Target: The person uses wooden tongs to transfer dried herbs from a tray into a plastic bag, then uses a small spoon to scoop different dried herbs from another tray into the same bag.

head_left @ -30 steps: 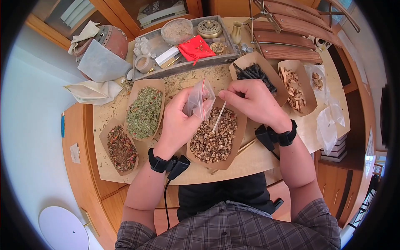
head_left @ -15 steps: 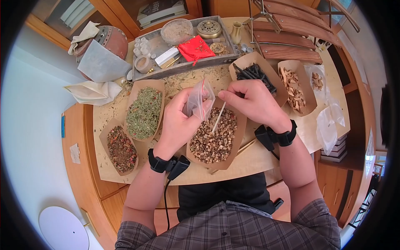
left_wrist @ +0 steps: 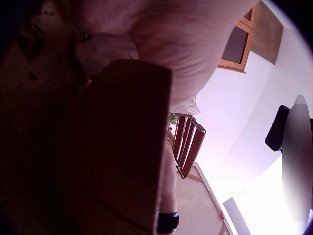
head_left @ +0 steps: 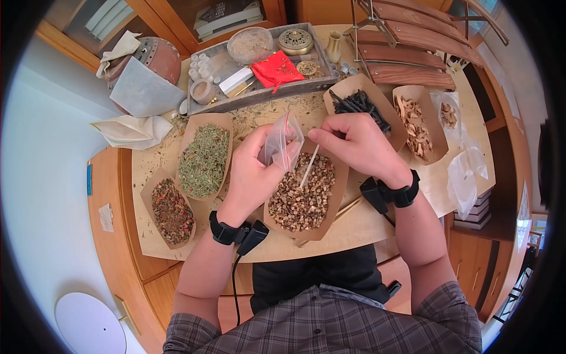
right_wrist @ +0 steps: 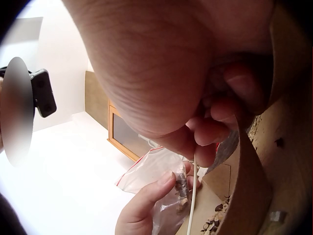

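Observation:
In the head view my left hand grips a clear zip bag with a red line along its mouth. The right wrist view shows the thumb pressed on this bag, with some brownish bits inside it. Across from it, my right hand pinches a thin white stick between thumb and fingers. The stick slants down, its lower end among chopped brown pieces in a paper tray below both hands. In the left wrist view the tray's dark wall covers much of the scene.
Trays of green herb and reddish mixed bits stand at left. Trays of black sticks and pale shavings stand at right. Behind is a grey wooden tray with a red pouch; a slatted wooden rack stands back right.

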